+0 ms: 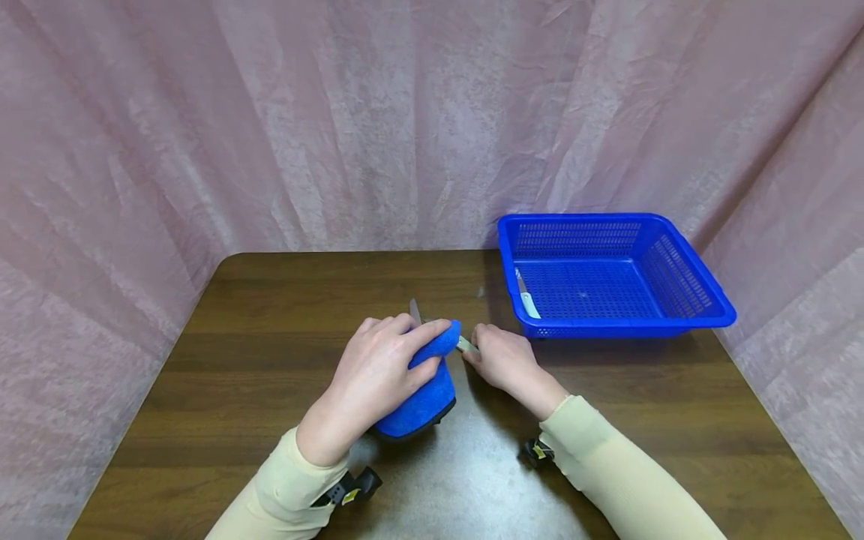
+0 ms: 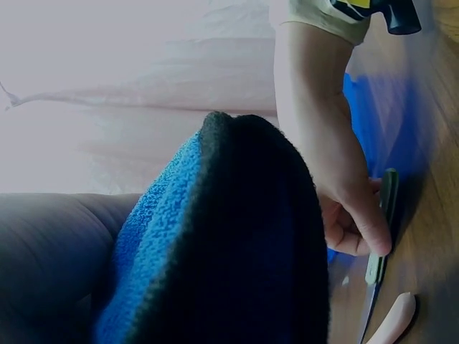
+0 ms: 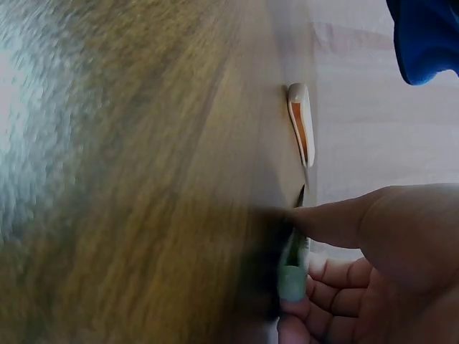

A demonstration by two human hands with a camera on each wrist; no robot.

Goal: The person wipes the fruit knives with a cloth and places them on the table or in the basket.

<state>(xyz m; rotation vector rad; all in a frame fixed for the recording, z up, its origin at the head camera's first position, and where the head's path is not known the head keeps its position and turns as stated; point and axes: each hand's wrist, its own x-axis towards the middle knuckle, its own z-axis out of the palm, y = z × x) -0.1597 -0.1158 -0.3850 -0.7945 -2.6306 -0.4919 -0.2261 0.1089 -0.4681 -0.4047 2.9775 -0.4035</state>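
In the head view my left hand grips a folded blue cloth with a dark hem, held over the middle of the table. Just right of it, my right hand pinches the pale green handle of a knife close to the tabletop. That knife points away from the right wrist in the left wrist view. A second knife, with a white and orange handle, lies on the table beyond the fingertips. A blade shows past the left hand; the cloth and hand hide what lies behind it.
A blue plastic basket stands at the back right of the wooden table. Inside, along its left wall, lies a knife with a white handle. Pink curtains hang behind the table and at both sides.
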